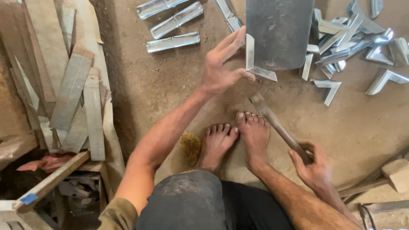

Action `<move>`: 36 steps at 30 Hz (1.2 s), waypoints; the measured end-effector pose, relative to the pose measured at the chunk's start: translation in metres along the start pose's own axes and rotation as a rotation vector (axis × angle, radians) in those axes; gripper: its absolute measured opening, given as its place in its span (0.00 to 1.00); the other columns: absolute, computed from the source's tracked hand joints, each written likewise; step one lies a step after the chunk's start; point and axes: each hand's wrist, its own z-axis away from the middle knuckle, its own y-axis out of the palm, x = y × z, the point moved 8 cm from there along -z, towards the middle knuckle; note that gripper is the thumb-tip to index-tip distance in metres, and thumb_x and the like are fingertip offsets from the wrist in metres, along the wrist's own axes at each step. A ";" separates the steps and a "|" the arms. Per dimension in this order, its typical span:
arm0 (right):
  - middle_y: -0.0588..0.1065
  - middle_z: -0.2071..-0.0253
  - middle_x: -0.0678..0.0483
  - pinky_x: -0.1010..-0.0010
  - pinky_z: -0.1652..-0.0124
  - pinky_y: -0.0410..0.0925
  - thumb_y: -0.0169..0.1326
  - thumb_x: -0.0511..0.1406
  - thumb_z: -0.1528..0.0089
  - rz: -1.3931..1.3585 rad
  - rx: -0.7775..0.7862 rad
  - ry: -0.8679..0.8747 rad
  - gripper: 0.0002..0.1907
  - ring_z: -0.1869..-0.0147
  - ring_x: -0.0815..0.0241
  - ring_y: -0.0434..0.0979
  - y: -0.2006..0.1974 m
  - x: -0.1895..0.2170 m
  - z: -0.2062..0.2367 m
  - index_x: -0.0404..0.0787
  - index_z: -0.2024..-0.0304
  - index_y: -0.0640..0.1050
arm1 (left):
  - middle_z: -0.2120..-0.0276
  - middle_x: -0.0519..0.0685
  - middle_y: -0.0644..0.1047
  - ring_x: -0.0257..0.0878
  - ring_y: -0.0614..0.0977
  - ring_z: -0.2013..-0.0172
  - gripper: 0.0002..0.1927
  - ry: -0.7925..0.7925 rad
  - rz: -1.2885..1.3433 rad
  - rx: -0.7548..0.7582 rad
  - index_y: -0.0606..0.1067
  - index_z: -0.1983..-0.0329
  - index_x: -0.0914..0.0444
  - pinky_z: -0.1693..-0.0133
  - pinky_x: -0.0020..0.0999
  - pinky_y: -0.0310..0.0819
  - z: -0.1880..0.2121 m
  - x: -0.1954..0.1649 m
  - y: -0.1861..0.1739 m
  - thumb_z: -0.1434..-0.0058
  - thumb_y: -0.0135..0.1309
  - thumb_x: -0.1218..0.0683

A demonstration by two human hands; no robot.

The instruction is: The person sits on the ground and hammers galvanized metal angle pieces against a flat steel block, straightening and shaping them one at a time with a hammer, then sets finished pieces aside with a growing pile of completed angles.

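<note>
My left hand (pixel 221 66) pinches a bent metal corner piece (pixel 255 64) against the lower left corner of a dark grey metal sheet (pixel 279 32) that stands on the dirt floor. In my right hand (pixel 313 166) I grip the wooden handle of a hammer (pixel 275 121). The hammer's head hangs just below the corner piece, above my bare feet (pixel 236 136).
A heap of shiny angle pieces (pixel 353 38) lies at the right of the sheet. Three folded metal strips (pixel 172 25) lie at the top left. Wooden planks (pixel 76 98) are stacked at the left. A wooden block (pixel 396 172) sits at the right edge.
</note>
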 end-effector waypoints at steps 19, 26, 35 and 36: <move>0.78 0.60 0.45 0.71 0.62 0.71 0.66 0.28 0.31 0.184 -0.161 -0.373 0.20 0.62 0.63 0.77 -0.019 0.133 -0.057 0.37 0.38 0.76 | 0.26 0.42 0.61 0.34 0.78 0.37 0.53 0.039 0.055 0.020 0.60 0.22 0.47 0.48 0.24 0.85 0.003 0.004 -0.012 0.46 0.79 0.52; 0.77 0.64 0.47 0.71 0.68 0.68 0.64 0.28 0.34 0.195 -0.132 -0.344 0.22 0.69 0.64 0.74 -0.020 0.130 -0.062 0.39 0.37 0.77 | 0.25 0.42 0.62 0.34 0.77 0.37 0.50 0.024 0.095 0.037 0.61 0.23 0.47 0.44 0.24 0.86 0.000 0.009 -0.006 0.44 0.76 0.57; 0.79 0.58 0.44 0.72 0.64 0.71 0.64 0.28 0.34 0.187 -0.126 -0.327 0.21 0.63 0.61 0.78 -0.023 0.130 -0.063 0.36 0.38 0.77 | 0.24 0.44 0.62 0.37 0.77 0.36 0.49 0.063 0.087 0.025 0.61 0.23 0.47 0.41 0.27 0.82 -0.002 0.011 -0.005 0.46 0.72 0.60; 0.79 0.58 0.43 0.72 0.65 0.70 0.64 0.28 0.35 0.182 -0.098 -0.297 0.21 0.62 0.60 0.78 -0.022 0.128 -0.064 0.35 0.39 0.77 | 0.24 0.44 0.62 0.35 0.78 0.37 0.49 0.037 0.117 0.032 0.61 0.23 0.47 0.43 0.25 0.84 -0.002 0.013 -0.005 0.45 0.72 0.61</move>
